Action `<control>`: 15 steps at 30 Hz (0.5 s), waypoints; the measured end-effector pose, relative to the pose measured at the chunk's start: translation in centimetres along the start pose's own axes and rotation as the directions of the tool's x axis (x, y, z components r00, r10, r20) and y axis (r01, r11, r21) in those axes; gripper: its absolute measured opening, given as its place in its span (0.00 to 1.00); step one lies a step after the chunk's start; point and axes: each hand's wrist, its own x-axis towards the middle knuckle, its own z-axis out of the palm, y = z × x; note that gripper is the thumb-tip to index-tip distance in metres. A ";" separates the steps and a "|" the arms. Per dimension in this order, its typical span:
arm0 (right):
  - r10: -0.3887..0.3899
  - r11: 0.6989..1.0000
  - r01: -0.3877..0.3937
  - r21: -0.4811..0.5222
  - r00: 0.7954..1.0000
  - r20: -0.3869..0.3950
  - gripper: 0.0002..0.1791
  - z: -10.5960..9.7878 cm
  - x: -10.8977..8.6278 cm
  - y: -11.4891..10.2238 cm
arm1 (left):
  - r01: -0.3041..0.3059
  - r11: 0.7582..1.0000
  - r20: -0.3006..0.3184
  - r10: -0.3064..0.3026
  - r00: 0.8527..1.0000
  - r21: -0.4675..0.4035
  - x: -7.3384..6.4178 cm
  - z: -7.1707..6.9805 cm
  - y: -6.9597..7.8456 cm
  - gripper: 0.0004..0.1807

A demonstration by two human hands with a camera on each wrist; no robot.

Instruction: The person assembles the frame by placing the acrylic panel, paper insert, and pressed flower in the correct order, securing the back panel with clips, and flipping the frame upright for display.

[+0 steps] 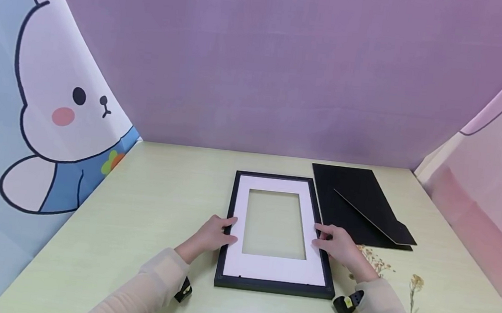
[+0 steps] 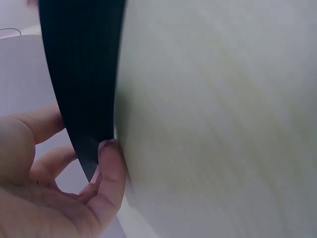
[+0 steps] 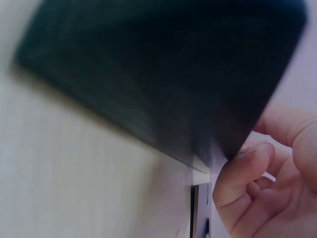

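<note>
A black picture frame (image 1: 274, 286) lies on the table with a white mat (image 1: 273, 269) inside its border. Through the mat's rectangular window the pale tabletop colour shows. My left hand (image 1: 212, 233) grips the frame's left side, with thumb and fingers around the edge. On the opposite side, my right hand (image 1: 340, 246) holds the right edge the same way. Close up, the dark frame side (image 2: 84, 74) sits between the left thumb and fingers in the left wrist view. In the right wrist view, fingertips touch the lower edge of the frame side (image 3: 163, 79).
A black backing board (image 1: 334, 191) with an angled stand flap (image 1: 375, 218) lies right of the frame. Dried flowers (image 1: 377, 261) lie partly behind the right wrist, and a single dried sprig (image 1: 414, 288) lies farther right. A purple backdrop (image 1: 286, 78) borders the table (image 1: 174, 184).
</note>
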 end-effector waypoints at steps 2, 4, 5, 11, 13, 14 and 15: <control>0.001 1.000 -0.001 0.007 1.000 0.001 0.27 0.0 0.0 0.0 | 0.003 1.000 0.004 -0.003 1.000 0.001 0.0 0.0 0.1 0.30; 0.005 1.000 -0.005 0.019 1.000 0.003 0.27 -0.1 -0.1 0.2 | 0.001 1.000 0.007 -0.001 1.000 -0.002 -0.1 0.0 0.1 0.30; 0.012 0.999 -0.012 0.032 1.000 0.005 0.28 -0.1 -0.1 0.2 | 0.000 1.000 0.007 0.000 1.000 -0.002 0.0 0.0 0.1 0.30; 0.012 0.991 -0.015 0.135 1.000 0.025 0.29 -0.8 -0.3 1.0 | -0.014 0.999 0.012 0.015 1.000 -0.033 0.0 0.1 -0.3 0.34; 0.006 0.986 -0.011 0.165 1.000 0.027 0.29 -1.2 -0.4 1.2 | -0.019 0.999 0.007 0.019 1.000 -0.042 0.1 0.1 -0.4 0.37; 0.000 0.985 -0.004 0.174 1.000 0.028 0.30 -1.5 -0.6 1.3 | -0.016 0.999 0.004 0.016 1.000 -0.044 0.1 0.1 -0.5 0.38; -0.007 0.984 0.002 0.176 1.000 0.028 0.30 -1.7 -0.6 1.4 | -0.013 0.999 0.001 0.013 1.000 -0.045 0.1 0.0 -0.5 0.39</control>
